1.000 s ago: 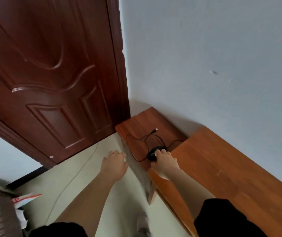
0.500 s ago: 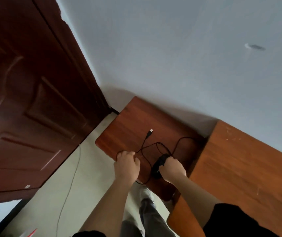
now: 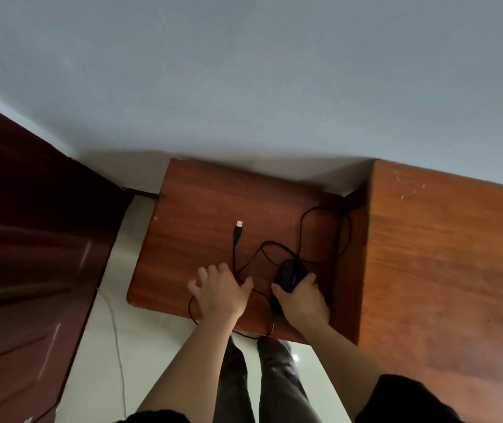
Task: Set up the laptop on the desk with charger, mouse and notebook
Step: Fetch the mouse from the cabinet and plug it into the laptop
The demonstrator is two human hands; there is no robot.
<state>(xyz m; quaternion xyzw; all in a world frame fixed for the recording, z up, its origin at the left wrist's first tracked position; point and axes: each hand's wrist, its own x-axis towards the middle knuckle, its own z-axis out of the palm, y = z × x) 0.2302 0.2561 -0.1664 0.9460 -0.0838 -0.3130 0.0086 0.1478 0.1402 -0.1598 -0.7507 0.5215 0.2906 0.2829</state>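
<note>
Gripping the black mouse (image 3: 289,274) with my right hand (image 3: 303,299), I have my thumb against its left flank and my fingers curled round its right side, so only its front half shows past my knuckles. The mouse sits on the lower tabletop (image 3: 201,215), near the front right corner, close to the side panel of the taller tabletop (image 3: 445,254) that stands to its right.

My left hand (image 3: 221,293) lies just beside it to the left, apart from the mouse, fingers spread and relaxed, palm down on the wood and grasping nothing. The mouse's black cable (image 3: 325,236) runs out from the mouse, loops wide toward the back right corner, crosses itself, passes under my left hand and dips over the front edge. Its USB plug (image 3: 238,228) lies loose on the wood, beyond my left fingers, pointing toward the wall (image 3: 244,87).

A dark wooden door (image 3: 30,239) stands to the left. A thin cord (image 3: 119,346) trails across the pale floor (image 3: 100,377), and my trousers (image 3: 277,386) show below the tabletop edge.
</note>
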